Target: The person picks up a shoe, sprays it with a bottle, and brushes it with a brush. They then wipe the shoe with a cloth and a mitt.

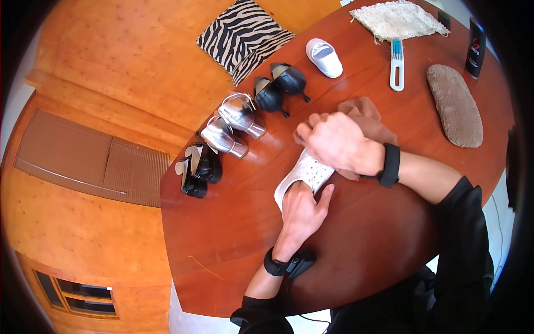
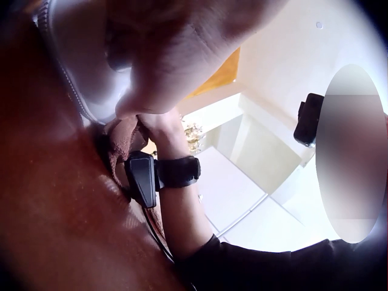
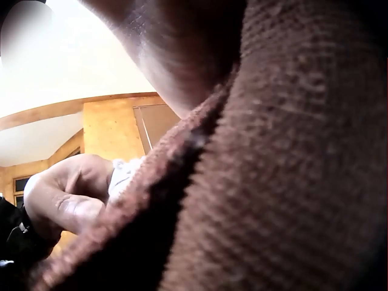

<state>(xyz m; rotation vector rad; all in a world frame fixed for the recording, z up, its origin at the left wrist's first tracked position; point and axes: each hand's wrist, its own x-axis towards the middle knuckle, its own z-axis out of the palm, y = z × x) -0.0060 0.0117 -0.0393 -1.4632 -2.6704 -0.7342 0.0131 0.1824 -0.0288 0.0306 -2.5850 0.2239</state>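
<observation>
A white lace-up sneaker is on the brown table, its toe pointing away from my left hand. The fingers of that hand reach into the shoe's opening, and the thumb lies along the outer side. My right hand is curled over the toe end, hiding it, and grips a brown cloth that trails out behind the hand. Close up in the right wrist view, the ribbed cloth fills much of the picture. The sneaker's sole edge shows in the left wrist view.
Along the table's far edge stand black shoes, silver heels, black heels and a small white shoe. To the right are a white-handled brush under a fluffy cloth, a brown fuzzy insole and a black tube.
</observation>
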